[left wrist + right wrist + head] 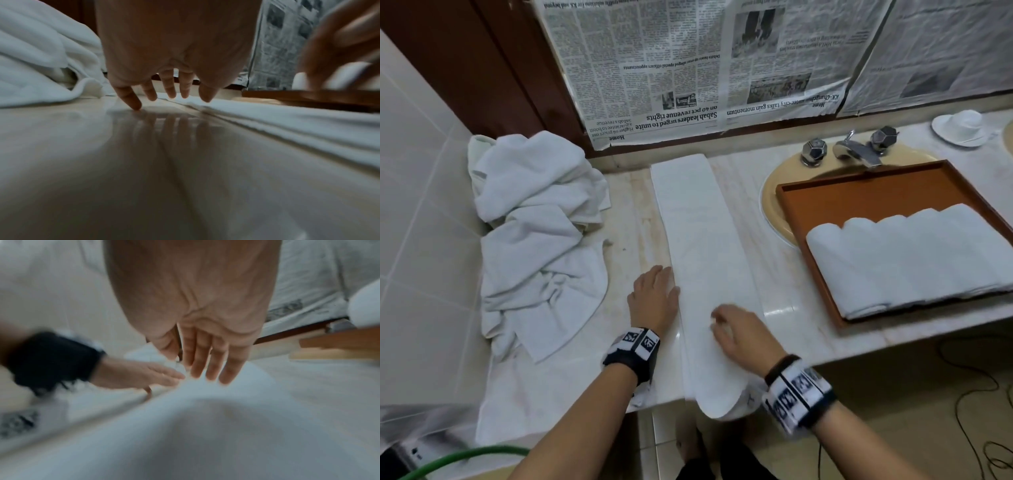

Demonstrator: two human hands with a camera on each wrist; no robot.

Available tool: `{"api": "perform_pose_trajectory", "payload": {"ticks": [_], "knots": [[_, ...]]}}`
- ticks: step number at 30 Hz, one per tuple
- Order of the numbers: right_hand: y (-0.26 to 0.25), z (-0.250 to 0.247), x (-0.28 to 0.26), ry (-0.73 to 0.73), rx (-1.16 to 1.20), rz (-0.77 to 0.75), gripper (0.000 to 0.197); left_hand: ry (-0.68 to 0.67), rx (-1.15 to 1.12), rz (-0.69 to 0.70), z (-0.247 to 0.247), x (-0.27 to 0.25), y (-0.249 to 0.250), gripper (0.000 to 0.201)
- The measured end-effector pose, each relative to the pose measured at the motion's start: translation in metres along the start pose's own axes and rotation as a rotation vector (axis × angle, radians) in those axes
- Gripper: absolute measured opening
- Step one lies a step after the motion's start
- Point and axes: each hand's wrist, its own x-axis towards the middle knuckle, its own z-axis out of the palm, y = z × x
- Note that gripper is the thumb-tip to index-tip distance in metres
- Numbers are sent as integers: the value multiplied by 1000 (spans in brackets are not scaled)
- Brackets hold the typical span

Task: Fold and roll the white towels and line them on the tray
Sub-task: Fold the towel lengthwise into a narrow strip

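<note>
The long white towel folded into a narrow strip (702, 260) lies flat on the pale marble tabletop (784, 284), its long axis running from the wall at the far side toward the person, with its near end hanging in a rounded lobe over the tabletop's front edge. The right hand (743, 334) lies on the near part of the strip, its fingers (213, 360) straight and close together, flat over the cloth and holding nothing; this hand is blurred in all views. The left hand (654, 298) rests palm down on the bare tabletop just beside the strip's left edge, its fingers (131, 99) spread and straight, the tips touching the stone, with nothing gripped. Both wrists carry black bands with black-and-white printed markers. To the right of the strip, a rectangular brown wooden tray (859, 198) sits partly over a yellowish oval sink basin (774, 205), and a row of rolled white towels (907, 260) lies side by side in its near half, their long axes pointing roughly toward the person. Behind the tray stands a chrome tap with two faceted handles (849, 150). To the left of the strip, well apart from it, a heap of crumpled white towels (534, 233) spreads along the tabletop against the tiled side wall. Sheets of newspaper (688, 68) cover the wall behind, and an upturned white cup on a saucer (960, 128) sits at the far right.
</note>
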Motion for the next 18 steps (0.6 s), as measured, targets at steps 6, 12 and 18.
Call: {"api": "perform_pose_trajectory", "payload": {"ticks": [6,12,18], "knots": [[32,-4,98,-176,-493,-70,80,-203,251,82,18,14,24,54],[63,-23,134,-234,-573,42,60,-272,291,35,11,26,13,59],[61,-25,138,-119,-512,31,59,-204,147,-35,-2,54,30,55]]}}
